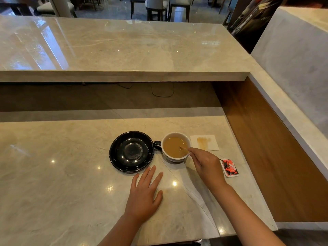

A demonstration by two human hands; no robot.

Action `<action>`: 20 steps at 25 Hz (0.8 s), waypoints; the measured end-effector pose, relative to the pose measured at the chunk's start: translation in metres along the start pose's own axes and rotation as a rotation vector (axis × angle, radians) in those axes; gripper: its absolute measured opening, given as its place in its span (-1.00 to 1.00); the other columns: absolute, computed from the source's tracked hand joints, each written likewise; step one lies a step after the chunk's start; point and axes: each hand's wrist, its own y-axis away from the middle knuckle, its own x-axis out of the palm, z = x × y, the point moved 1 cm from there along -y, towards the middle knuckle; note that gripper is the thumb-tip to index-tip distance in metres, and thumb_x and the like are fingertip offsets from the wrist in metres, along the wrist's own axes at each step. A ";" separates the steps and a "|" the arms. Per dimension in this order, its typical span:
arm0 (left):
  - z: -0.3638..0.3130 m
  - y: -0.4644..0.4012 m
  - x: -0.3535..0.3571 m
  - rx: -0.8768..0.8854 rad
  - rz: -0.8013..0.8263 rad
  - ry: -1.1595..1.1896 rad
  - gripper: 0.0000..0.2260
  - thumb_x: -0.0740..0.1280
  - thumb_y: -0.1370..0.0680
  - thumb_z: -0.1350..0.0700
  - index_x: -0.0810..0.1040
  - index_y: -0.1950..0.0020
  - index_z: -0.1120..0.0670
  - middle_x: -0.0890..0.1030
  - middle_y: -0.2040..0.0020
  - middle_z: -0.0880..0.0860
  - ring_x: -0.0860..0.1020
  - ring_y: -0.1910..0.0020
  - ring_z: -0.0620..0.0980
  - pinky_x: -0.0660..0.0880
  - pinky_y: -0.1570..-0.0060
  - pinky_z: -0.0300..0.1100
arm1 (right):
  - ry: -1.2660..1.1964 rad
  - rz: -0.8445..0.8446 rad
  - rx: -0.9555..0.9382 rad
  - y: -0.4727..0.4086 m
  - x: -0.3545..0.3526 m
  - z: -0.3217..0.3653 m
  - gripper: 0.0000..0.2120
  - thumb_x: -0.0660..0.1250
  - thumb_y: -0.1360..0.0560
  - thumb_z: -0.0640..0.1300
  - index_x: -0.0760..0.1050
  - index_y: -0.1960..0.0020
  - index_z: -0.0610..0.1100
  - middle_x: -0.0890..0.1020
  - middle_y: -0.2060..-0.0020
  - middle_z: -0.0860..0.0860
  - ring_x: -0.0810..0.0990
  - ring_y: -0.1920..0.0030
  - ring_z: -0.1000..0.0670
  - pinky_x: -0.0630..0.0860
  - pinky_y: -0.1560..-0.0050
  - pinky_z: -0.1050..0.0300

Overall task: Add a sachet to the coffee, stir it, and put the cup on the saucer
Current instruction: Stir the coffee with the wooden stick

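Observation:
A cup (175, 134) with a white inside and a dark handle on its left stands on the marble counter, filled with light brown coffee (173, 148). My right hand (205, 165) is pinched on a thin wooden stirrer (184, 148) whose tip dips into the coffee. An empty black saucer (115, 153) sits just left of the cup, touching or nearly touching its handle. My left hand (144, 194) lies flat on the counter in front of the saucer, fingers spread, holding nothing. A red, white and black sachet (229, 168) lies on the counter right of my right hand.
A white napkin (213, 146) with a brown stain lies behind and right of the cup. A raised marble bar ledge (124, 76) runs across the back. A wooden side panel (266, 148) bounds the counter on the right. A black cable (162, 94) hangs under the ledge.

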 end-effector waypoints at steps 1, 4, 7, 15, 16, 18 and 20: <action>0.000 0.000 0.000 -0.001 -0.001 -0.004 -0.49 0.10 -0.52 -0.17 0.20 -0.47 -0.13 0.21 -0.47 0.01 0.06 -0.44 -0.04 -0.26 -0.36 -0.07 | 0.029 0.023 -0.011 -0.001 -0.003 0.001 -0.82 0.32 -0.41 -0.24 0.60 0.01 -0.19 0.72 0.25 -0.12 0.67 0.33 -0.11 0.62 0.38 0.08; 0.000 0.000 0.000 -0.001 -0.006 -0.004 -0.49 0.08 -0.52 -0.17 0.20 -0.47 -0.12 0.22 -0.47 0.02 0.08 -0.43 -0.03 -0.22 -0.36 -0.05 | 0.040 0.071 0.040 -0.004 -0.012 0.006 -0.88 0.31 -0.45 -0.24 0.60 0.05 -0.19 0.70 0.31 -0.14 0.65 0.35 -0.15 0.60 0.39 0.01; 0.001 0.001 0.000 0.003 -0.011 -0.001 -0.49 0.07 -0.53 -0.17 0.18 -0.48 -0.12 0.17 -0.49 0.01 0.01 -0.44 -0.05 -0.20 -0.36 -0.04 | -0.157 0.119 0.241 -0.012 -0.018 0.010 -0.90 0.31 -0.49 -0.24 0.60 0.06 -0.17 0.70 0.28 -0.11 0.65 0.27 -0.09 0.57 0.23 0.02; 0.001 0.000 0.002 -0.002 0.006 -0.010 -0.48 0.09 -0.53 -0.18 0.15 -0.48 -0.14 0.16 -0.49 0.00 -0.05 -0.44 -0.09 -0.24 -0.36 -0.06 | -0.464 0.052 0.434 -0.014 0.008 0.008 -0.83 0.31 -0.49 -0.30 0.62 0.00 -0.14 0.69 0.22 -0.05 0.66 0.15 -0.01 0.56 0.08 0.26; 0.002 0.000 0.002 0.001 0.005 -0.009 -0.49 0.09 -0.53 -0.18 0.15 -0.48 -0.14 0.16 -0.49 0.00 -0.04 -0.44 -0.09 -0.23 -0.36 -0.06 | -0.414 0.036 0.386 -0.014 0.010 0.008 -0.83 0.31 -0.49 -0.29 0.62 -0.01 -0.15 0.70 0.20 -0.07 0.65 0.15 -0.02 0.49 0.12 0.39; 0.002 0.000 0.001 0.008 0.000 -0.004 -0.49 0.09 -0.53 -0.18 0.16 -0.48 -0.14 0.17 -0.49 0.00 -0.01 -0.44 -0.07 -0.22 -0.36 -0.05 | -0.306 0.001 0.271 -0.014 0.011 0.007 -0.84 0.30 -0.50 -0.24 0.61 -0.03 -0.17 0.71 0.17 -0.10 0.65 0.17 -0.03 0.42 0.13 0.50; 0.002 0.000 0.001 0.018 -0.011 0.008 -0.49 0.08 -0.53 -0.17 0.19 -0.47 -0.12 0.19 -0.48 0.01 0.04 -0.44 -0.04 -0.16 -0.35 -0.03 | -0.204 -0.014 0.133 -0.010 0.008 0.005 -0.78 0.24 -0.49 -0.14 0.60 -0.02 -0.19 0.72 0.19 -0.11 0.65 0.22 -0.02 0.47 0.17 0.42</action>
